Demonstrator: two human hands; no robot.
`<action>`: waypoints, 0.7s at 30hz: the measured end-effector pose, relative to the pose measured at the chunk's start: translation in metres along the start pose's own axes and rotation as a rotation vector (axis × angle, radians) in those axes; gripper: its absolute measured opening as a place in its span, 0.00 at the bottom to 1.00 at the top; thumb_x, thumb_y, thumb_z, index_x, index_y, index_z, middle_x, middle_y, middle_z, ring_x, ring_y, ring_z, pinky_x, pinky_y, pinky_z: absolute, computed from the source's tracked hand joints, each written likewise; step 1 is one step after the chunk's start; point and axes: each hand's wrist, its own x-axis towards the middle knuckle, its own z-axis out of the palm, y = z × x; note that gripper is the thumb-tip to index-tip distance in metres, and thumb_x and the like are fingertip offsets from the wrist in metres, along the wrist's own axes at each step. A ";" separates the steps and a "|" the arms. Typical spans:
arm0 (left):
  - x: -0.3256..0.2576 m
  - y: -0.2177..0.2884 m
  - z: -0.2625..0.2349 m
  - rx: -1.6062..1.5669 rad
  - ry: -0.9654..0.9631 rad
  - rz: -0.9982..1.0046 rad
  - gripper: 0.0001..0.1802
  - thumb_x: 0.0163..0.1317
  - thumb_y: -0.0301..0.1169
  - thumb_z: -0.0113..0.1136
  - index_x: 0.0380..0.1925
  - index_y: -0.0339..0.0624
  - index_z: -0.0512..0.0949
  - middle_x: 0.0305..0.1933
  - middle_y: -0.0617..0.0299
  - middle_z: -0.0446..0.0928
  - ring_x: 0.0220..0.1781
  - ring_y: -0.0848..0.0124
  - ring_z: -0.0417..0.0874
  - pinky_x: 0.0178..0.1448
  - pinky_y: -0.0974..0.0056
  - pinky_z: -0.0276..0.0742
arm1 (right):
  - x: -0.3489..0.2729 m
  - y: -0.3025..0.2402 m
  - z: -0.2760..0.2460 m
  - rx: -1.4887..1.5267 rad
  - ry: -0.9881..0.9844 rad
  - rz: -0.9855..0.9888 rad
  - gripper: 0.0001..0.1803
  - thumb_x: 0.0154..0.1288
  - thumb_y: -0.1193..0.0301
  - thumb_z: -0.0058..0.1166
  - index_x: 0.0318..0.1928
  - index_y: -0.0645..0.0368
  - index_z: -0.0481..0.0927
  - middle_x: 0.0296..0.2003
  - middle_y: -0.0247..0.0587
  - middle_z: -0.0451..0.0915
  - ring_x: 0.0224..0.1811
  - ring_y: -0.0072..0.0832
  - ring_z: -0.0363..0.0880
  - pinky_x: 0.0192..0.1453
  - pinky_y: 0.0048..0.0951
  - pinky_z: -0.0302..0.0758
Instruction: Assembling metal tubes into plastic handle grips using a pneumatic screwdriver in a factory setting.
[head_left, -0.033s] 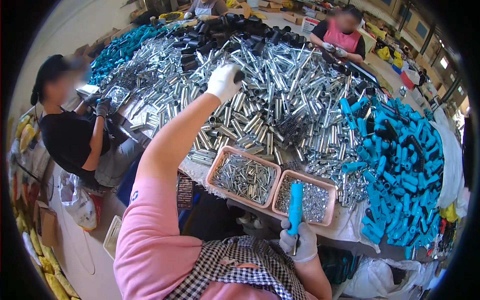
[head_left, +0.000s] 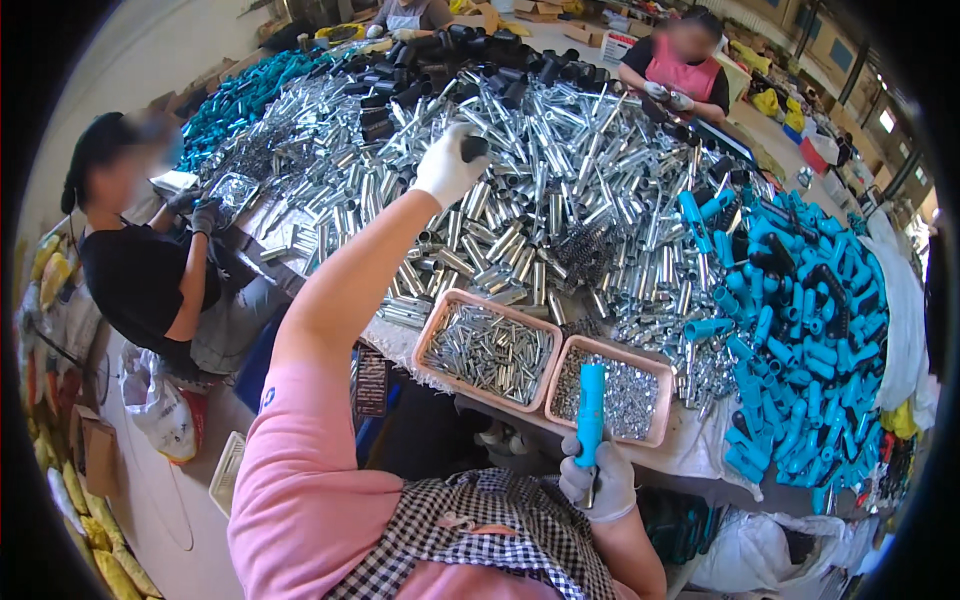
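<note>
Left hand [head_left: 447, 165] fingers grip a black cap [head_left: 474, 148]; right hand [head_left: 598, 480] grips a blue tube [head_left: 590, 413].

No visible change btw frames.

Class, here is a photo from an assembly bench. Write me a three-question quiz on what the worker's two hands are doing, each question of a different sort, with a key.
1. True or false: the right hand holds a blue plastic tube upright in front of the trays.
2. What does the left hand grip? A) a black cap B) a spring C) a yellow bag
3. Fill in: the two pink trays near the table edge hold small ______ parts.

Key: 1 true; 2 A; 3 metal (silver). The left hand is stretched out over the heap of silver metal tubes.
</note>
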 end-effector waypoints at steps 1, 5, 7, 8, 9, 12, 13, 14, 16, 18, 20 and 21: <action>-0.012 0.021 -0.010 -0.381 -0.172 -0.264 0.30 0.59 0.33 0.64 0.61 0.39 0.68 0.48 0.50 0.81 0.43 0.59 0.85 0.45 0.59 0.81 | 0.000 0.002 0.002 0.038 -0.029 0.012 0.27 0.71 0.58 0.53 0.66 0.45 0.63 0.45 0.42 0.76 0.21 0.25 0.67 0.21 0.27 0.63; -0.102 0.076 -0.027 -1.605 -0.551 -0.547 0.27 0.68 0.26 0.55 0.66 0.39 0.62 0.59 0.48 0.73 0.58 0.58 0.79 0.62 0.53 0.78 | -0.001 0.011 0.012 0.046 -0.061 0.069 0.30 0.69 0.58 0.55 0.66 0.51 0.63 0.45 0.43 0.77 0.21 0.25 0.67 0.20 0.26 0.63; -0.143 0.099 -0.037 -1.670 -0.663 -0.516 0.32 0.66 0.28 0.58 0.68 0.37 0.60 0.60 0.48 0.73 0.61 0.57 0.77 0.66 0.53 0.75 | -0.003 0.017 0.021 0.017 -0.073 0.071 0.33 0.67 0.58 0.56 0.68 0.52 0.60 0.46 0.44 0.76 0.21 0.24 0.67 0.21 0.26 0.63; -0.161 0.103 -0.035 -1.713 -0.715 -0.488 0.33 0.65 0.28 0.60 0.68 0.36 0.59 0.62 0.48 0.72 0.64 0.56 0.75 0.67 0.53 0.75 | -0.004 0.020 0.024 0.014 -0.088 0.083 0.35 0.67 0.58 0.57 0.69 0.52 0.59 0.46 0.44 0.76 0.21 0.24 0.67 0.21 0.26 0.63; -0.173 0.115 -0.046 -1.562 -0.774 -0.576 0.34 0.65 0.29 0.60 0.68 0.34 0.59 0.62 0.48 0.72 0.65 0.57 0.74 0.69 0.52 0.73 | -0.005 0.021 0.027 0.011 -0.100 0.090 0.37 0.66 0.57 0.58 0.70 0.52 0.58 0.46 0.44 0.76 0.21 0.24 0.67 0.21 0.26 0.63; -0.215 0.131 -0.044 -1.660 -0.840 -0.584 0.38 0.63 0.29 0.62 0.70 0.32 0.57 0.64 0.47 0.70 0.65 0.58 0.74 0.71 0.55 0.68 | -0.008 0.026 0.028 -0.046 -0.119 0.122 0.40 0.65 0.55 0.59 0.71 0.51 0.56 0.45 0.44 0.76 0.23 0.25 0.68 0.21 0.26 0.64; -0.225 0.134 -0.047 -1.562 -0.934 -0.550 0.38 0.62 0.30 0.63 0.69 0.33 0.59 0.62 0.48 0.72 0.64 0.58 0.75 0.71 0.54 0.68 | -0.009 0.029 0.028 -0.030 -0.126 0.148 0.38 0.65 0.54 0.59 0.69 0.52 0.59 0.45 0.43 0.75 0.24 0.25 0.69 0.22 0.27 0.65; -0.239 0.141 -0.047 -1.600 -0.996 -0.575 0.35 0.64 0.29 0.60 0.70 0.35 0.60 0.61 0.49 0.72 0.64 0.56 0.75 0.71 0.53 0.68 | -0.009 0.032 0.027 -0.036 -0.108 0.122 0.37 0.65 0.54 0.59 0.68 0.53 0.60 0.44 0.43 0.75 0.24 0.26 0.70 0.23 0.27 0.66; -0.261 0.151 -0.042 -1.783 -0.990 -0.732 0.34 0.61 0.22 0.53 0.69 0.39 0.61 0.62 0.47 0.71 0.64 0.48 0.74 0.71 0.46 0.66 | -0.012 0.036 0.027 -0.042 -0.061 0.086 0.32 0.66 0.54 0.59 0.63 0.56 0.64 0.44 0.42 0.75 0.26 0.27 0.72 0.25 0.28 0.68; -0.272 0.155 -0.037 -1.946 -0.880 -0.776 0.35 0.58 0.27 0.56 0.68 0.40 0.63 0.61 0.46 0.72 0.63 0.46 0.75 0.71 0.44 0.65 | -0.013 0.043 0.033 -0.103 0.031 0.055 0.31 0.66 0.54 0.59 0.61 0.58 0.64 0.43 0.42 0.75 0.25 0.27 0.72 0.26 0.28 0.70; -0.281 0.164 -0.034 -2.093 -0.806 -0.787 0.30 0.61 0.40 0.58 0.63 0.41 0.67 0.56 0.48 0.74 0.56 0.48 0.78 0.66 0.45 0.69 | -0.006 0.053 0.019 -0.042 0.016 0.171 0.25 0.66 0.58 0.59 0.54 0.61 0.69 0.38 0.42 0.76 0.27 0.29 0.75 0.27 0.29 0.73; -0.282 0.169 -0.034 -2.137 -0.790 -0.771 0.30 0.63 0.43 0.58 0.61 0.42 0.68 0.54 0.49 0.75 0.53 0.50 0.79 0.64 0.46 0.71 | -0.002 0.056 0.017 0.006 0.020 0.243 0.22 0.66 0.61 0.58 0.52 0.62 0.70 0.36 0.42 0.76 0.27 0.30 0.76 0.27 0.30 0.74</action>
